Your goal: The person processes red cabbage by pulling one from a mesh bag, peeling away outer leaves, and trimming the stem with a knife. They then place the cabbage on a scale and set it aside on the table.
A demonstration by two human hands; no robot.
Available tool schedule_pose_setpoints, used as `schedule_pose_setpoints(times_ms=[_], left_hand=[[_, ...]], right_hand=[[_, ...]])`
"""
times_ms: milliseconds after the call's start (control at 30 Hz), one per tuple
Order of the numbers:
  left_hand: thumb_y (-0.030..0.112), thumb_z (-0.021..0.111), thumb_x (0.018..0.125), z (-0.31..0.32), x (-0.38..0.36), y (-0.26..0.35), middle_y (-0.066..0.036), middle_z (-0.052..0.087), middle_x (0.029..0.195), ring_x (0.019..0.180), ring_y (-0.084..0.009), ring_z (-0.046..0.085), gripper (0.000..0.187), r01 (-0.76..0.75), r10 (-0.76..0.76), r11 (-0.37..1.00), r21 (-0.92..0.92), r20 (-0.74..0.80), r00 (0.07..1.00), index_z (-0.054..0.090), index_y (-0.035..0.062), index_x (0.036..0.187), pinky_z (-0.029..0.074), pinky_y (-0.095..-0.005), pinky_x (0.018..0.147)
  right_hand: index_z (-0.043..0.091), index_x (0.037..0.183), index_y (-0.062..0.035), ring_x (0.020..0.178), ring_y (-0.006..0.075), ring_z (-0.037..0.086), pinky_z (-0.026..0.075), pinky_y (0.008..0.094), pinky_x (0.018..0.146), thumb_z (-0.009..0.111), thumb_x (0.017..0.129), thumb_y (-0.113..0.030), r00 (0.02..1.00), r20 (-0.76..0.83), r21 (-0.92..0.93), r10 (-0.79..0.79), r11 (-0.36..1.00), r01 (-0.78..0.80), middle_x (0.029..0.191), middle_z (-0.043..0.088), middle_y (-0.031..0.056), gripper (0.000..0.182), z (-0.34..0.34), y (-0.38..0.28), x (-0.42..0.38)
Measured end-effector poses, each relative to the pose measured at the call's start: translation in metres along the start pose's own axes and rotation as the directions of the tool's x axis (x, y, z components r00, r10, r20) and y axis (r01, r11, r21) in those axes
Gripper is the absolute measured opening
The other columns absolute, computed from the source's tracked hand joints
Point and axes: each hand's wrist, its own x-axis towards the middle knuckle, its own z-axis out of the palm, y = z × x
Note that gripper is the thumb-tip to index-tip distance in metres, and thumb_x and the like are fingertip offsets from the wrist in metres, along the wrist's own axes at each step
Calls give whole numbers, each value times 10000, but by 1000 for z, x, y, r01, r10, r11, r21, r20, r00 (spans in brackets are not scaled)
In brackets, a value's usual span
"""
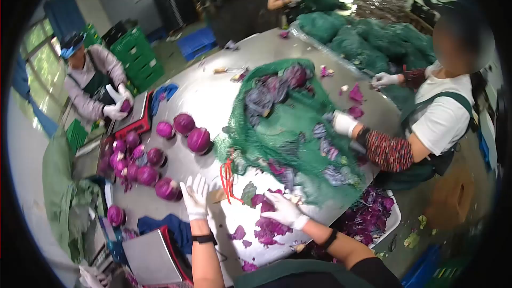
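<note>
My left hand (195,197), in a white glove, is raised over the metal table with its fingers spread and nothing in it. Just left of it sits a purple cabbage (167,188). My right hand (282,210), also gloved, reaches over torn purple cabbage leaves (271,229) with its fingers stretched out. Beyond both hands lies a large green mesh bag (282,144) with dull outer leaves on it. A red cord (229,181) trails from the bag between my hands.
More cabbages (198,140) stand left. A scale (152,258) is at the lower left. A white bin of leaves (396,218) stands beyond the right edge. A co-worker's gloved hand (345,124) touches the bag; another person (98,80) works at the far left.
</note>
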Motion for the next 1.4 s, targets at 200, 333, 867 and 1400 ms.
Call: schedule_pose_setpoints(times_ms=[200,333,867,1400], left_hand=[[327,548,894,8,-5,-49,-72,580,1096,956,-182,580,388,-68,31,843,533,79,996,495,102,1205,488,-297,700],[220,603,870,5,-19,-59,-95,593,1071,983,-167,561,360,-244,151,657,713,192,970,534,18,1160,459,-307,823],[643,667,613,45,-147,-149,-115,128,1498,1361,-385,118,1002,-850,-520,-316,422,672,527,242,231,1422,169,-628,1016],[429,777,584,151,-134,-244,-160,309,1405,1314,-352,246,1071,-909,-428,-406,100,858,285,153,253,1438,148,-669,999]], right_hand=[[231,1358,-6,861,371,623,517,422,711,709,721,-344,964,100,-327,244,924,-200,1353,303,244,865,33,-3,69],[312,1323,-66,825,351,624,514,425,709,654,768,-315,968,165,-268,187,953,-138,1174,476,205,697,47,-9,29],[638,999,-7,533,90,568,468,222,485,550,834,-78,722,4,812,692,420,-407,936,654,64,201,24,-27,-184],[625,1065,-39,617,29,488,387,168,555,568,881,-104,740,21,927,672,264,-266,735,571,-35,203,84,2,-316]])
